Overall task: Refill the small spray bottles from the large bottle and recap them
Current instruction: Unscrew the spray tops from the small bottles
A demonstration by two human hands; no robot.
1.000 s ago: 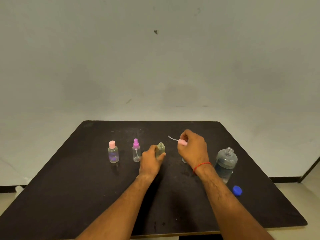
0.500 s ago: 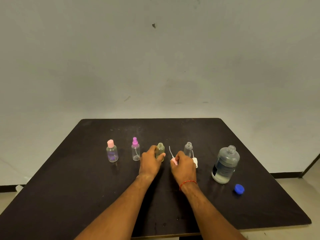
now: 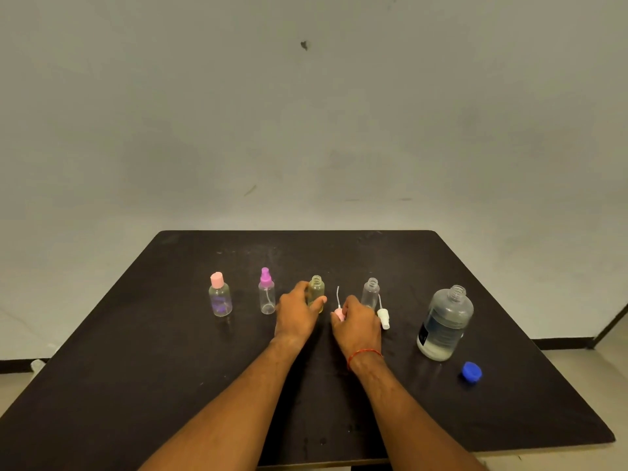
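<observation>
Spray bottles stand in a row across the middle of the tabletop (image 3: pixel 136 385): a pink-capped bottle (image 3: pixel 220 299) at far left, a magenta-sprayer bottle (image 3: pixel 266 295) next to it, an uncapped yellowish bottle (image 3: pixel 316 293), and an uncapped clear bottle (image 3: pixel 371 294); the large bottle (image 3: pixel 444 322) stands open at the right, partly filled, with its blue cap (image 3: pixel 471 371) lying loose nearer the front right edge.

The left hand (image 3: pixel 295 314) wraps the yellowish bottle, grip closed around its body; the right hand (image 3: pixel 358 322) rests low on the tabletop with its grip closed on a pink sprayer head (image 3: pixel 338 314), dip tube pointing up; a white sprayer head (image 3: pixel 384 317) lies on its side, touching or just beside the right hand.

Hazards, as judged:
- both open small bottles are light and narrow; a knuckle or wrist sweep likely topples them;
- the right hand lies between the two open bottles; lifting toward the large bottle risks clipping the clear bottle or rolling the white sprayer head;
- the large neck is wide and the small necks narrow; pouring invites spillage;
- the dip tube could snag or bend if set down carelessly;
- the two loose sprayer heads could be swapped at recapping.

Open room: ample bare surface in front of the row and behind it; the blue cap sits near the right edge, so a reach there could knock it off.
</observation>
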